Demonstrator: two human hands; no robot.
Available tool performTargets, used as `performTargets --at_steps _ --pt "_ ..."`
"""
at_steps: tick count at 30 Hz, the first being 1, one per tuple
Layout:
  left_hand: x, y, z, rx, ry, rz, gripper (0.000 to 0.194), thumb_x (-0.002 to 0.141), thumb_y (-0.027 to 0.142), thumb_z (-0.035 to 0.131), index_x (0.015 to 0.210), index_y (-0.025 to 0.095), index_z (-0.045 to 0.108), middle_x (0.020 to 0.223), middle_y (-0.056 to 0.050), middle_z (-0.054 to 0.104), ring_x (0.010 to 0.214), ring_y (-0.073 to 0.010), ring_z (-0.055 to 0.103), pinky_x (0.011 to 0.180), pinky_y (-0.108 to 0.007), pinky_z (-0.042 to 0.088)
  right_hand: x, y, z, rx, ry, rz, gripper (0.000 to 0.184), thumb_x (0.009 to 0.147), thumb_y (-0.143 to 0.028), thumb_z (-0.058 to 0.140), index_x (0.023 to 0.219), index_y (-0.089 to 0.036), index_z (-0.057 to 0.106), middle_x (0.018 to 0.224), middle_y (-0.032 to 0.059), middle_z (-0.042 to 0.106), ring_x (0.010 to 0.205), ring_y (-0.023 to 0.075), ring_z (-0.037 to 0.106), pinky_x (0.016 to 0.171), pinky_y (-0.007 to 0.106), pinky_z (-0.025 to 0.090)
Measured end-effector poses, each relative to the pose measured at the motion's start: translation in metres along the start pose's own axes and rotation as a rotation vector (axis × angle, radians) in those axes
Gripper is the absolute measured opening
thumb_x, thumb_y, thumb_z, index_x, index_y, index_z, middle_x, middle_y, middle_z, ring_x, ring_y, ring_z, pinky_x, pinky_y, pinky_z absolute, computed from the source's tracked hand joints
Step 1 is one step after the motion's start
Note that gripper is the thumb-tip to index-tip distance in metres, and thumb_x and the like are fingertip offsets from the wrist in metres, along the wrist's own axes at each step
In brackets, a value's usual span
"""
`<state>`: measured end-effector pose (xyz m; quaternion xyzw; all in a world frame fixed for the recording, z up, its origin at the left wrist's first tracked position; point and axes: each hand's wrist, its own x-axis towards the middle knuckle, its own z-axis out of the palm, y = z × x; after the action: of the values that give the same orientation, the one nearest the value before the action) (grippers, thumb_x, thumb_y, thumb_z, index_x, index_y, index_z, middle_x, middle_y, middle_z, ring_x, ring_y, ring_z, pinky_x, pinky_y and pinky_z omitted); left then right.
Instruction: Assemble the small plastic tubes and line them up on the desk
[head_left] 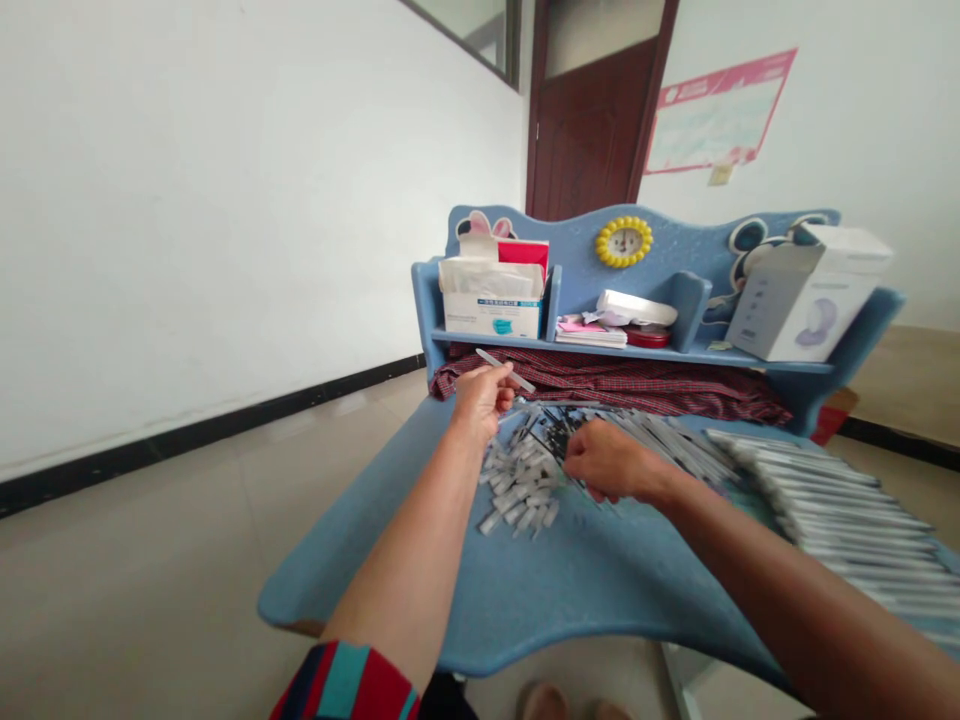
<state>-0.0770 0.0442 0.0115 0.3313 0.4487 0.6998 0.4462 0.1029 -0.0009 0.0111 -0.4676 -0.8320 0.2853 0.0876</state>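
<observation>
Fingers of your left hand pinched a slim, pale, translucent plastic tube above a blue-painted desk, while your right hand, apart from the left, curled low beside slender black sticks; whether it gripped one could not be told. Short, pale-grey plastic pieces lay heaped between your forearms, and long, whitish, thin rods spread beyond your right wrist. The tube looked straight and smooth, held at a slant, its ends jutting past your fingers on both sides.
</observation>
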Motion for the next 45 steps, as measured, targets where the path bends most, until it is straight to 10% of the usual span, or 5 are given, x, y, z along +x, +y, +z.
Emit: performTargets --at_steps 9,45 --pt "-0.004 -0.015 0.009 0.151 -0.029 -0.133 0.016 0.064 0.017 0.064 0.056 0.012 0.051 0.044 0.000 0.053 0.033 -0.0057 0.041 0.032 -0.016 0.024 -0.059 0.046 -0.017 0.123 0.116 -0.037 0.021 0.076 -0.025 0.044 0.059 -0.016 0.054 0.047 0.0002 0.058 0.038 0.0083 0.049 0.038 0.017 0.032" --pt "-0.022 -0.033 0.031 0.176 -0.132 -0.251 0.017 0.064 0.015 0.068 0.057 0.012 0.053 0.046 -0.001 0.055 0.034 -0.0079 0.047 0.032 -0.018 0.033 -0.047 0.033 -0.017 -0.231 0.412 0.011 0.024 0.076 -0.022 0.045 0.063 -0.018 0.065 0.056 0.0023 0.061 0.049 0.0105 0.049 0.048 0.022 0.024"
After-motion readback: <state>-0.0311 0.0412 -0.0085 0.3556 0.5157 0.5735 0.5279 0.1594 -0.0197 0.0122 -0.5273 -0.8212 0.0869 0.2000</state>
